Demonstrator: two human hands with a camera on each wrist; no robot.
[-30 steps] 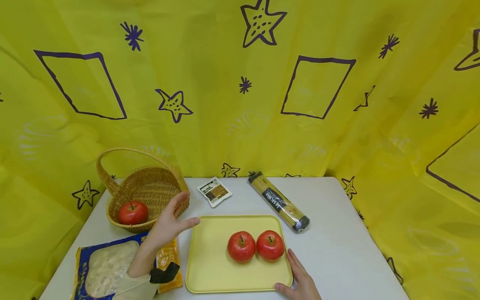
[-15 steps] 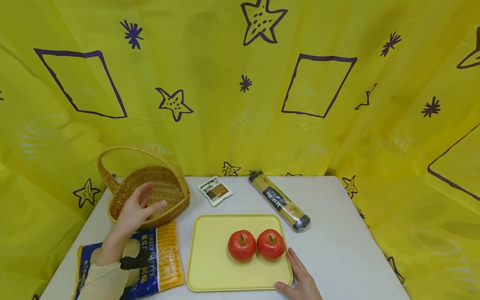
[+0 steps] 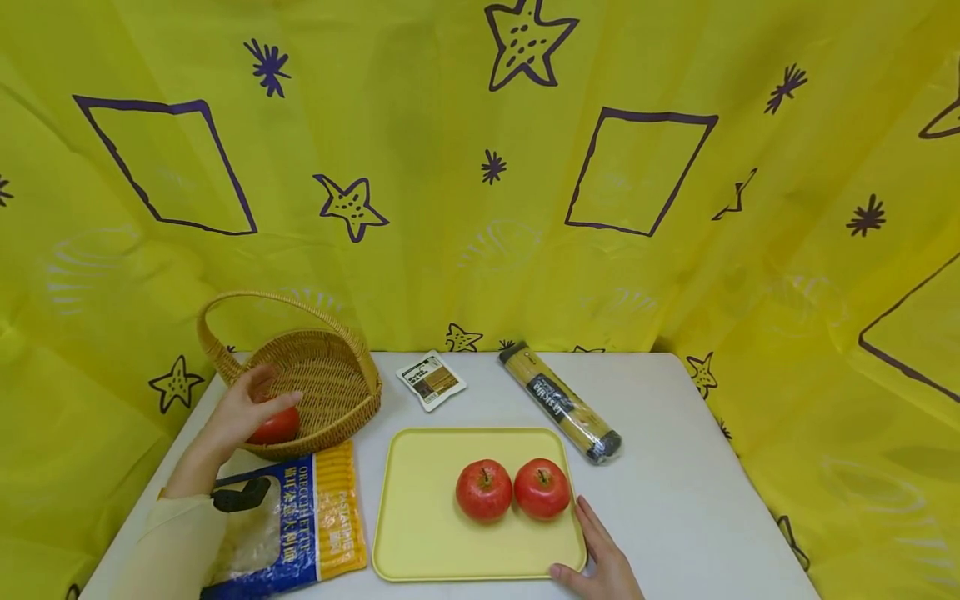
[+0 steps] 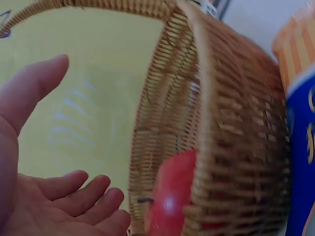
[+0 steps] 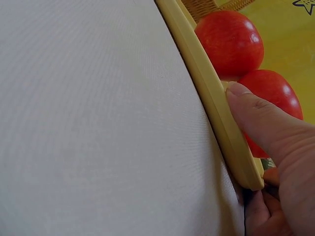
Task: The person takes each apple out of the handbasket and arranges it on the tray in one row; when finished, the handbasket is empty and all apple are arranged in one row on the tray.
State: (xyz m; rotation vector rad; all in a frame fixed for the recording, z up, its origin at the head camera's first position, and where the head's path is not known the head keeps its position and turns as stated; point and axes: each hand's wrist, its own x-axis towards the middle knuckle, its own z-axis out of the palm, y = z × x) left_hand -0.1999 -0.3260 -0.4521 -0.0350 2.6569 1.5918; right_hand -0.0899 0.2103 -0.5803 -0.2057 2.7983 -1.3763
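My left hand [image 3: 234,417] hovers over the near left side of the wicker basket [image 3: 322,392], thumb and fingers apart and holding nothing. Below it, partly covered in the head view, a red apple [image 3: 279,427] lies inside the basket; the left wrist view shows this apple [image 4: 172,196] just behind the woven rim. With my right hand [image 3: 606,568] I grip the near right corner of the yellow tray [image 3: 420,517]. Its thumb [image 5: 261,113] lies on the rim while the other fingers curl at the corner's outer side. Two red apples, one left [image 3: 483,492] and one right [image 3: 542,490], sit side by side on the tray.
A blue and yellow bag of orecchiette pasta [image 3: 300,525] lies in front of the basket, partly under my left forearm. Behind the tray are a small white packet [image 3: 431,381] and a long pack of spaghetti [image 3: 558,402]. A yellow patterned curtain [image 3: 420,275] surrounds the white table [image 3: 690,500].
My left hand has moved left from beside the tray's far left corner to above the apple in the basket. The right hand stays at the tray's corner.
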